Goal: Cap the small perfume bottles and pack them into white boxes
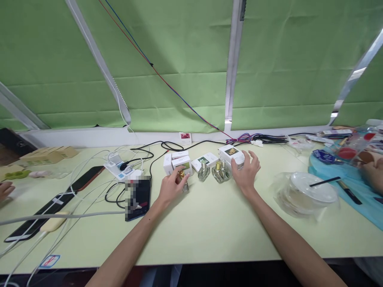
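My left hand [172, 186] closes its fingers on a small glass bottle [185, 186] with a gold cap, partly hidden by the fingers. Just behind it stand white boxes [181, 161] with small printed pictures. With fingers curved around its right side, my right hand [247, 170] grips a white box [229, 152] showing a yellow flower picture. Between the hands are a clear bottle with a silver cap [204, 172] and a cluster of clear bottles with gold caps [221, 172]. Another white box [205, 161] with a green picture lies behind them.
Left of my left arm are a dark phone [142, 199], a power strip [121, 167] and tangled cables. Plastic-wrapped white dishes [312, 187] sit on the right, near a blue bag [344, 185]. Other people's hands [372, 173] show at both edges. Black cables run along the back.
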Tool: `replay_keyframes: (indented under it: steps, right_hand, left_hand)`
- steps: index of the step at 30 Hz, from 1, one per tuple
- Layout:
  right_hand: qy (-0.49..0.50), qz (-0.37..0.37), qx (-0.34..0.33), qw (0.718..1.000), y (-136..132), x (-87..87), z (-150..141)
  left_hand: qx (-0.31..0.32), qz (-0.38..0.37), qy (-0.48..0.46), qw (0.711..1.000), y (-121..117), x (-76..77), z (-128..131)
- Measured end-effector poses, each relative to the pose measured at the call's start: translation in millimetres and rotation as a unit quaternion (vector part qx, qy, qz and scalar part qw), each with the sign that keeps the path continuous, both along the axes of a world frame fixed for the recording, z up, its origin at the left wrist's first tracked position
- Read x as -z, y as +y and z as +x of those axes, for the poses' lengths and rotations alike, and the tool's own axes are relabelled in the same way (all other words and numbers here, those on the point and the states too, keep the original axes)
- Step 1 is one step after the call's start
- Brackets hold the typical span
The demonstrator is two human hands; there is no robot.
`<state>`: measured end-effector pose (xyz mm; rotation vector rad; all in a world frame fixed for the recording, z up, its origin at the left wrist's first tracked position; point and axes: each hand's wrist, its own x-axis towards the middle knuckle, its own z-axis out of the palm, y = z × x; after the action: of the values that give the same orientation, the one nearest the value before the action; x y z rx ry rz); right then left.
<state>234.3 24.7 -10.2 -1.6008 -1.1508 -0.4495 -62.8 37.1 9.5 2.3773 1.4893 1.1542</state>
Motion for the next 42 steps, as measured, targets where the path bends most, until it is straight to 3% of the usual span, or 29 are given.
replay_keyframes:
  steps: [6,12,18,27,33,42]
  right_hand:
    - [0.010,-0.059,-0.022,0.998,8,11.9,4]
    - [0.025,-0.077,-0.054,0.995,11,20.4,8]
    - [0.040,-0.012,-0.072,0.997,12,18.5,8]
    - [0.031,0.118,-0.129,0.984,-5,-2.7,-8]
    - [0.001,0.130,-0.198,0.972,-17,-9.0,-27]
    - [-0.040,0.119,-0.307,0.943,-32,-9.1,-47]
  left_hand:
    - [0.056,-0.025,-0.061,0.996,-4,-2.6,-2]
    - [0.104,-0.033,-0.060,0.992,-7,-0.4,-3]
    - [0.089,-0.038,-0.042,0.994,-8,-0.3,1]
    - [0.056,-0.064,-0.051,0.995,-5,4.1,4]
    - [0.051,-0.067,-0.062,0.995,-5,3.3,5]
    - [0.080,0.019,-0.078,0.994,-8,9.6,4]
